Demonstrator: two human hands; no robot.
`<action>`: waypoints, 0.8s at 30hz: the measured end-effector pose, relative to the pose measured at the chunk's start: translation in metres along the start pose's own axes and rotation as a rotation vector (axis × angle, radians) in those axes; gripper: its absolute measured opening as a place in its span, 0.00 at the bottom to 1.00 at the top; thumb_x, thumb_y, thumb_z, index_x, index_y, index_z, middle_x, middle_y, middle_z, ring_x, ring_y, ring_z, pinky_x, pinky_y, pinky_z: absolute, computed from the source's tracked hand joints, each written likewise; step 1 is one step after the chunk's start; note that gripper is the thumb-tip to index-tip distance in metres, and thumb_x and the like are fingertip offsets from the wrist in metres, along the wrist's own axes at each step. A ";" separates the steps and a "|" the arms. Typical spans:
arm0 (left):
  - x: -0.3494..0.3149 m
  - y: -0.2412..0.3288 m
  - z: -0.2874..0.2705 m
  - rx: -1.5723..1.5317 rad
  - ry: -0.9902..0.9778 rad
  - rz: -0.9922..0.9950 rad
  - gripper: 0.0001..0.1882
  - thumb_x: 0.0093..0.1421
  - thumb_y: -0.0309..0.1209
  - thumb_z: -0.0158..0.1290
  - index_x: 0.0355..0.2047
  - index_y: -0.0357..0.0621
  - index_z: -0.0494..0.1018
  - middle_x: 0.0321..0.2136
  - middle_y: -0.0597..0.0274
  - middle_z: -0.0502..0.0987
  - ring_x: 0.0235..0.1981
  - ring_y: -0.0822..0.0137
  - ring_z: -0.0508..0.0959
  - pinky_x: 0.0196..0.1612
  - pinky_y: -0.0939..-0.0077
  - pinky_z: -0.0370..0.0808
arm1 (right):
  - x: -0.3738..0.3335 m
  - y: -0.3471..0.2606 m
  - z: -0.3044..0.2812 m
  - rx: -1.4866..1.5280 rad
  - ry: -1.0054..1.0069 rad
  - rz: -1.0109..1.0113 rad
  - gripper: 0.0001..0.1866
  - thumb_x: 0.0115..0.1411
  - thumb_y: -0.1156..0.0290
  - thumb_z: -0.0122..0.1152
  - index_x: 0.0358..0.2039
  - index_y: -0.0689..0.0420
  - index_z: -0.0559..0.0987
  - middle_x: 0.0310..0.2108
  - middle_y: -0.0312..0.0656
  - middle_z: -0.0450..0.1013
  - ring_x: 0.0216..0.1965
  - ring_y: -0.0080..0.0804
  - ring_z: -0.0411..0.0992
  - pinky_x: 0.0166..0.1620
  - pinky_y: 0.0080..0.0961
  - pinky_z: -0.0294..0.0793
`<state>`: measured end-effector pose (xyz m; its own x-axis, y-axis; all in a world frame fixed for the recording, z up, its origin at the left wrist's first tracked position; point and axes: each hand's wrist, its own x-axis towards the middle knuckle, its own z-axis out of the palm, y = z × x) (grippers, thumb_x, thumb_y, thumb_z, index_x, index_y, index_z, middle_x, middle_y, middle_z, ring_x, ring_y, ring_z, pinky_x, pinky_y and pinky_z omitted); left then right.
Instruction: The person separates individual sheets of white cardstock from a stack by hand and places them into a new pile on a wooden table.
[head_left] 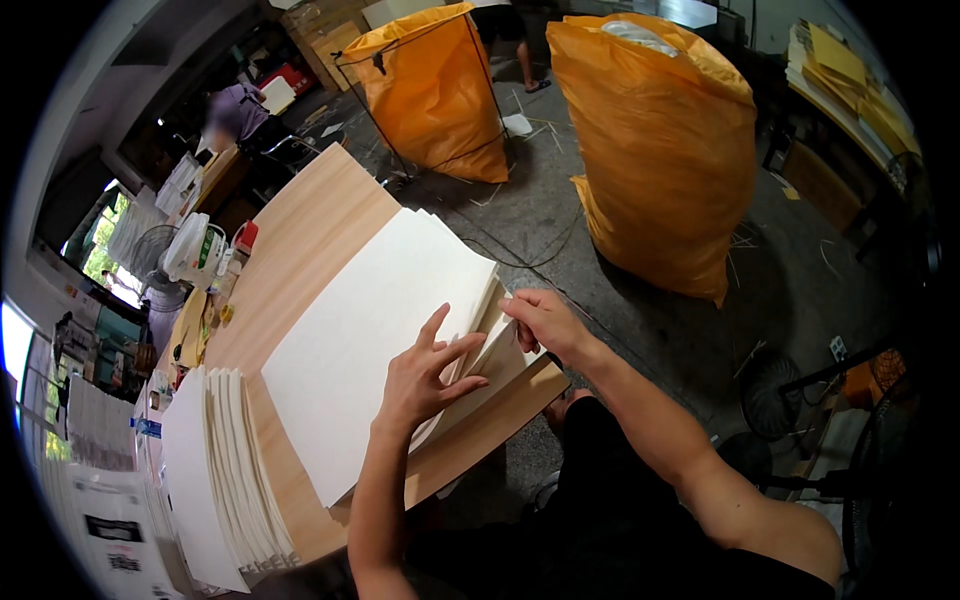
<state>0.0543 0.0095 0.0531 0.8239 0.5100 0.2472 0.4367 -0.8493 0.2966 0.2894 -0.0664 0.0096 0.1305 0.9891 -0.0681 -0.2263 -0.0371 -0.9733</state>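
A thick stack of large white paper sheets [370,330] lies on the wooden table in front of me. Over its near edge hovers my left hand [428,375], fingers spread and nothing gripped; whether the fingertips touch the paper I cannot tell. At the stack's right corner, the fingers of my right hand [543,322] are closed on the edge of some sheets. The layers there are lifted and fanned slightly apart. How many sheets are pinched is hidden by the fingers.
On the table's left stands another pile of white sheets [235,470] in layered bundles. A white bucket [193,250] is at the far left edge of the wooden table [320,205]. Two large orange bags [655,150] stand on the floor beyond. A fan [770,390] is at right; people are in the background.
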 end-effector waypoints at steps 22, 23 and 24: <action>-0.007 0.007 0.008 -0.001 0.059 0.007 0.20 0.59 0.41 0.64 0.53 0.68 0.78 0.65 0.47 0.68 0.43 0.51 0.85 0.41 0.63 0.83 | 0.004 0.000 0.001 0.155 -0.030 0.026 0.20 0.70 0.58 0.58 0.22 0.53 0.72 0.18 0.34 0.70 0.20 0.24 0.73 0.23 0.21 0.66; -0.008 0.009 0.005 -0.007 0.074 -0.003 0.21 0.58 0.45 0.66 0.52 0.68 0.78 0.64 0.49 0.70 0.43 0.51 0.85 0.41 0.63 0.83 | 0.003 -0.001 0.003 0.175 -0.027 0.023 0.20 0.70 0.58 0.58 0.22 0.53 0.72 0.18 0.34 0.70 0.20 0.24 0.73 0.23 0.21 0.66; -0.008 0.008 0.006 -0.016 0.067 -0.018 0.23 0.55 0.47 0.68 0.52 0.68 0.79 0.64 0.51 0.70 0.44 0.52 0.85 0.41 0.63 0.83 | 0.002 -0.001 0.005 0.194 -0.024 0.022 0.20 0.70 0.58 0.58 0.22 0.53 0.72 0.18 0.34 0.70 0.20 0.24 0.73 0.23 0.21 0.66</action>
<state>0.0533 -0.0024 0.0478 0.7899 0.5335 0.3024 0.4448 -0.8379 0.3164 0.2856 -0.0634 0.0119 0.1013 0.9915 -0.0814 -0.4113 -0.0327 -0.9109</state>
